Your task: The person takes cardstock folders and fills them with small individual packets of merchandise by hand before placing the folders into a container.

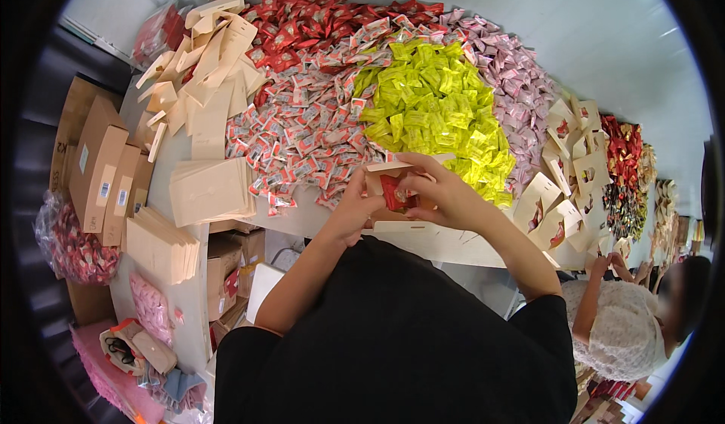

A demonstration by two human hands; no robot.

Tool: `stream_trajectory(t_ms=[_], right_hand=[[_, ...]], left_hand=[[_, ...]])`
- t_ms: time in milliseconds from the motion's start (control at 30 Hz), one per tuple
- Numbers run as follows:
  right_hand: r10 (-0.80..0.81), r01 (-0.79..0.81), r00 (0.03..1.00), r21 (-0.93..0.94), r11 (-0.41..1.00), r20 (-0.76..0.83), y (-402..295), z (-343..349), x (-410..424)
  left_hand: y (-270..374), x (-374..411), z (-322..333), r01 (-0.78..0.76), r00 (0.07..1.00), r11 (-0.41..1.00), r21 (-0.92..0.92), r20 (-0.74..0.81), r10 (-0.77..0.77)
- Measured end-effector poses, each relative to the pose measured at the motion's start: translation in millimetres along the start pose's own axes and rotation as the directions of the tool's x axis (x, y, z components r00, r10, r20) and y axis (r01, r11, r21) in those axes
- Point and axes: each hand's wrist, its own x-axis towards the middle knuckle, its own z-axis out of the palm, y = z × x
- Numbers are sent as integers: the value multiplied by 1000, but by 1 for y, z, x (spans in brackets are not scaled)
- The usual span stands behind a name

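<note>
My left hand (352,211) holds a small cream cardboard box (399,227) by its left side, over the table's front edge. The box stands with its top open and its flaps spread. Inside lies a red foil packet (390,190), with the fingers of my right hand (447,194) reaching in around it. Part of the box's inside is hidden by those fingers. Just beyond my hands are a heap of white-and-red packets (306,124) and a heap of yellow packets (436,101).
Red packets (294,27) and pink packets (504,67) are heaped along the back. Folded boxes (221,61) and flat card stacks (209,192) lie left; more boxes (566,220) stand right. Brown cartons (102,163) stand far left. Another person (620,322) works at the right.
</note>
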Motion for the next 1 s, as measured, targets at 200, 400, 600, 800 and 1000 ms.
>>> stream_trajectory(t_ms=[200,400,600,800,1000], right_hand=[[-87,68,995,-280,958,-56,-2,17,-6],[55,-67,935,-23,998,-349,-4,24,-9],[125,-218,848,-124,968,-515,6,35,-30],[257,-279,868,12,960,-425,15,61,-47],[813,-448,303,679,582,-497,-12,57,-94]], left_hand=[[-4,3,-4,29,999,999,31,-31,-28],[-14,3,-11,15,997,998,-59,-75,-20],[-14,6,-15,-35,994,999,-14,-104,34],[-47,25,-18,-45,998,999,20,41,44],[-50,36,17,13,999,991,-130,33,-9]])
